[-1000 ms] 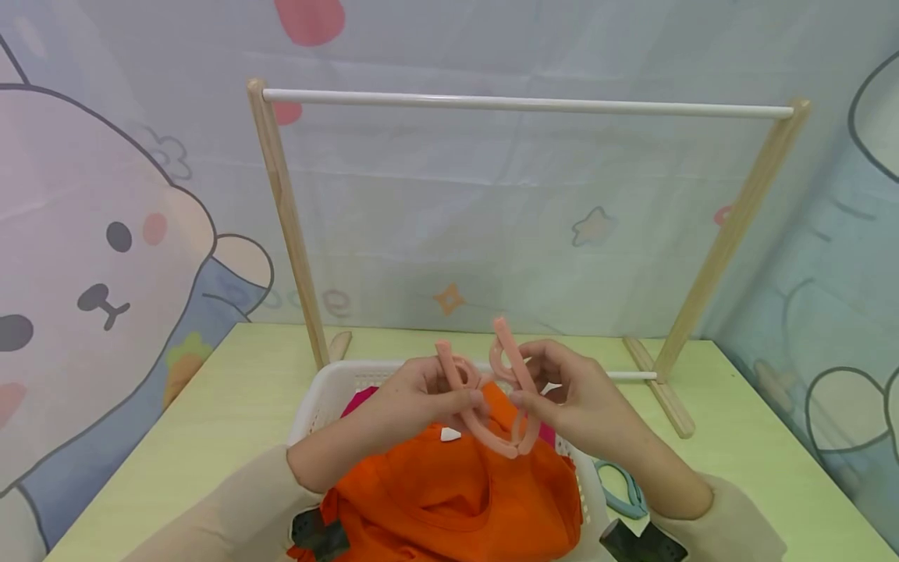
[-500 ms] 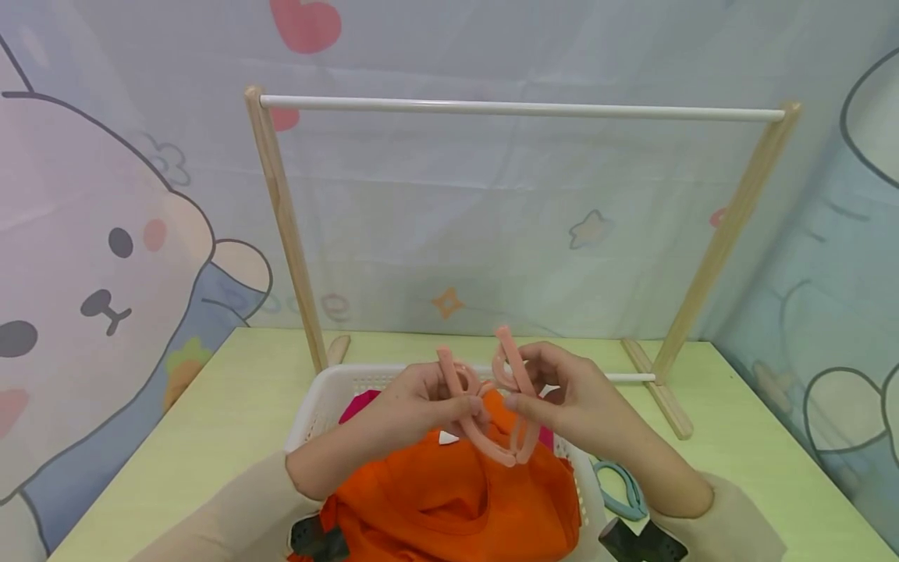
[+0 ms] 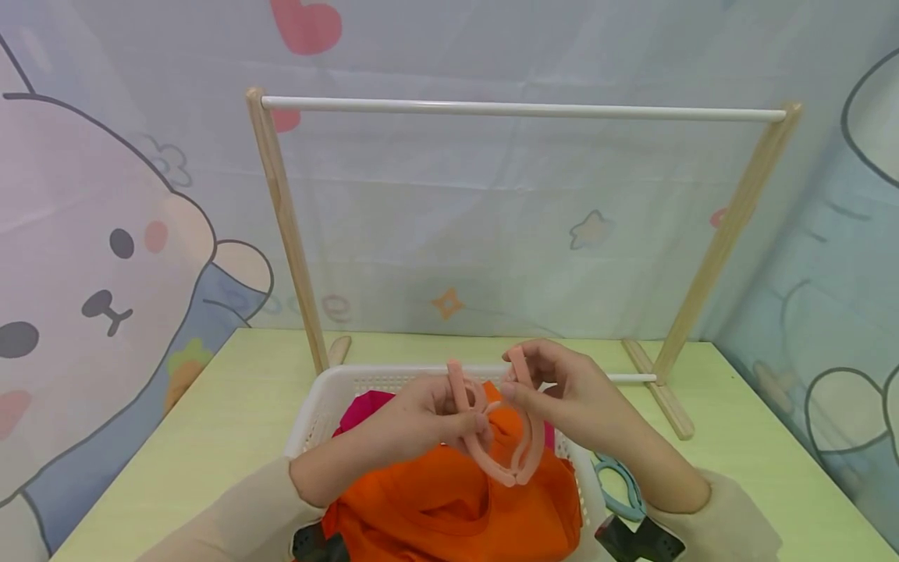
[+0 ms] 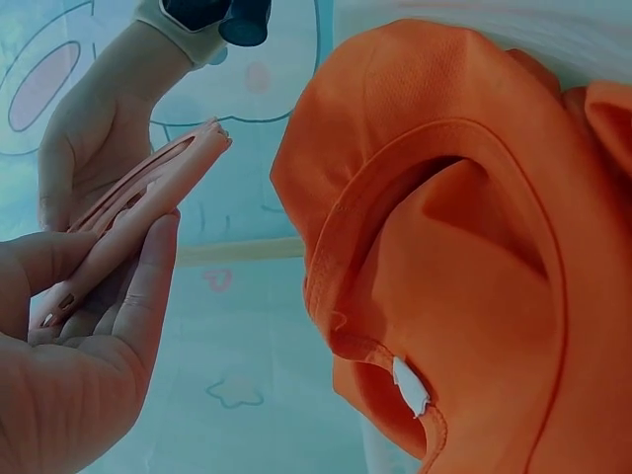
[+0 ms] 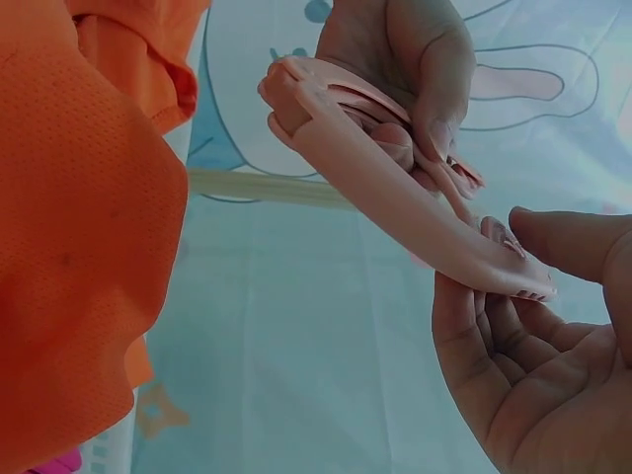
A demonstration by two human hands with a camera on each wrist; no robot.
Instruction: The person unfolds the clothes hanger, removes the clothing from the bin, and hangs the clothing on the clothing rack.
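Both hands hold a pink folding hanger (image 3: 537, 445) above the basket, its two arms folded up into a V with the joint at the bottom. My left hand (image 3: 424, 414) pinches the left arm between thumb and fingers. Near the tip of the other arm, my right hand (image 3: 579, 394) pinches it the same way. The right wrist view shows the hanger (image 5: 380, 197) spanning both hands. Below lies an orange garment (image 3: 449, 492), bunched up with its neckline visible; a white tag (image 4: 411, 385) shows on it in the left wrist view.
A white perforated basket (image 3: 393, 371) holds the garment and some magenta cloth (image 3: 361, 410). Right of it, a teal hanger (image 3: 634, 499) lies on the table (image 3: 232, 414). Behind stands a wooden rack with a white rod (image 3: 520, 109), before a printed backdrop (image 3: 506, 234).
The hanger has come down slightly. My right hand has shifted its hold toward the tip of the right arm, and the left hand has moved a little to the right.
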